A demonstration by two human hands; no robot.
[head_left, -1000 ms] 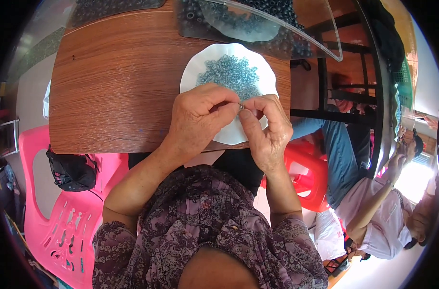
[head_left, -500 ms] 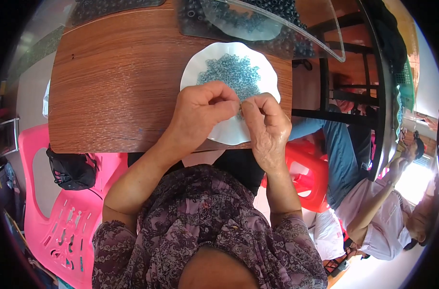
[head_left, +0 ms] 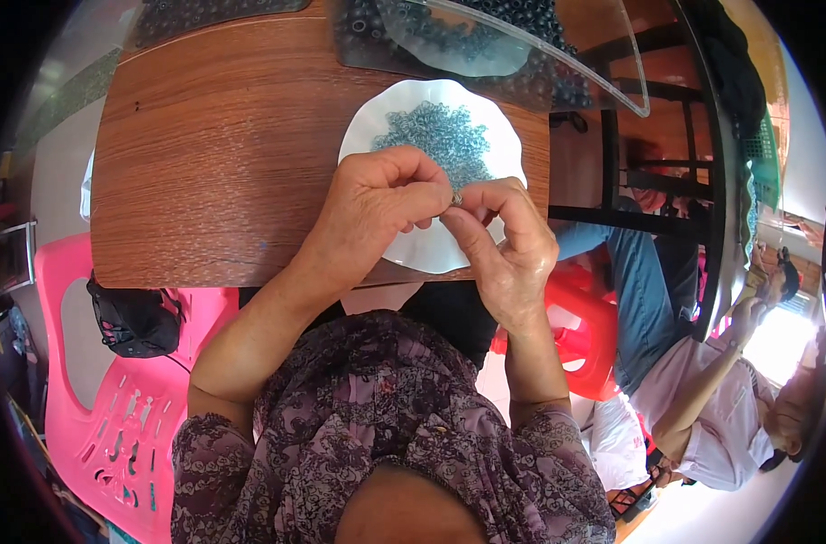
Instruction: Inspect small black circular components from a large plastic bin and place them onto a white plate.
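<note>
Over a white scalloped plate (head_left: 363, 122) my two hands meet, thumbs and forefingers pinched around one tiny metallic-looking piece (head_left: 456, 197). Its exact kind is too small to make out. My left hand (head_left: 386, 195) is closed on its left side. From the right, my right hand (head_left: 511, 238) pinches the same spot. Heaped in the middle of the plate, just beyond my fingertips, are many small translucent bluish ring-like pieces (head_left: 435, 136). My hands hide the lower part of the heap.
Beyond the plate, a clear plastic bin (head_left: 603, 82) of dark rings overhangs the wooden table (head_left: 204, 163). Another dark-filled tray (head_left: 213, 9) lies at the far left. A pink chair (head_left: 64, 363) holding a black bag (head_left: 136, 317) stands left; a red stool (head_left: 594, 317) and a seated person (head_left: 703, 399) are right.
My right hand has shifted slightly right and down, its thumb now lower. The small piece between the fingertips shows more plainly. My left hand has barely moved.
</note>
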